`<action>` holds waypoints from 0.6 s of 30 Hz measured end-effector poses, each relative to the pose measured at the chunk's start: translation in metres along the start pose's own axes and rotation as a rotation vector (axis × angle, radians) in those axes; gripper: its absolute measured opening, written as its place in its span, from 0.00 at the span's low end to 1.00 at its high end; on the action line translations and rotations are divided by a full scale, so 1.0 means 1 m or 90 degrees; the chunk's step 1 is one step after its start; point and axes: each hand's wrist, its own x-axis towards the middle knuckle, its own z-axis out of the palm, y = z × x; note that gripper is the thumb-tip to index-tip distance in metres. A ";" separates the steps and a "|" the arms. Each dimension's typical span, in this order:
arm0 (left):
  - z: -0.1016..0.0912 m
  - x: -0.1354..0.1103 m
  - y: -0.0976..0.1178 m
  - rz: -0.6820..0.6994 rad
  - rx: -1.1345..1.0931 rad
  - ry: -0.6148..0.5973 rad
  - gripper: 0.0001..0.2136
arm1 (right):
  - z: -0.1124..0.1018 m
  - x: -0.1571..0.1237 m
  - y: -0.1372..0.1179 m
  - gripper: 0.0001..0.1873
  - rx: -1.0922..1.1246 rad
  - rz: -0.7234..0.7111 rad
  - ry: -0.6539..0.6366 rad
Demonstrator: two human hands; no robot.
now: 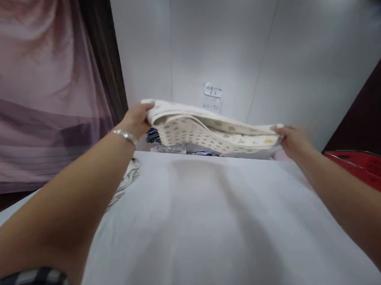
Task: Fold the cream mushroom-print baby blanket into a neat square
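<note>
A folded cream cloth with grey dots (202, 131) is held flat above the far edge of a table covered in white sheet (214, 218). My left hand (138, 119), with a silver bracelet on the wrist, grips the cloth's left end. My right hand (293, 140) grips its right end. Both arms reach far forward over the white table.
A crumpled white cloth (126, 181) lies at the table's left edge. Small dark and clear items (169, 146) sit behind the table under the held cloth. A red bin (366, 168) stands at the right. White wall panels with a paper label (213, 90) rise behind. A pinkish curtain (39, 91) hangs left.
</note>
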 end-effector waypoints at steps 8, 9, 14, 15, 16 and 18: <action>-0.130 -0.159 -0.163 -0.368 0.045 0.063 0.15 | -0.081 -0.156 0.139 0.19 -0.173 0.306 -0.119; -0.138 -0.176 -0.178 -0.430 0.046 0.082 0.16 | -0.091 -0.173 0.151 0.20 -0.202 0.342 -0.111; -0.150 -0.224 -0.194 -0.447 0.048 0.075 0.20 | -0.126 -0.217 0.165 0.17 -0.225 0.390 -0.074; -0.151 -0.230 -0.190 -0.433 0.055 0.062 0.20 | -0.131 -0.221 0.161 0.17 -0.218 0.385 -0.067; -0.151 -0.236 -0.186 -0.421 0.065 0.048 0.20 | -0.136 -0.225 0.156 0.17 -0.215 0.379 -0.064; -0.154 -0.251 -0.179 -0.410 0.096 0.032 0.20 | -0.146 -0.236 0.147 0.16 -0.222 0.373 -0.064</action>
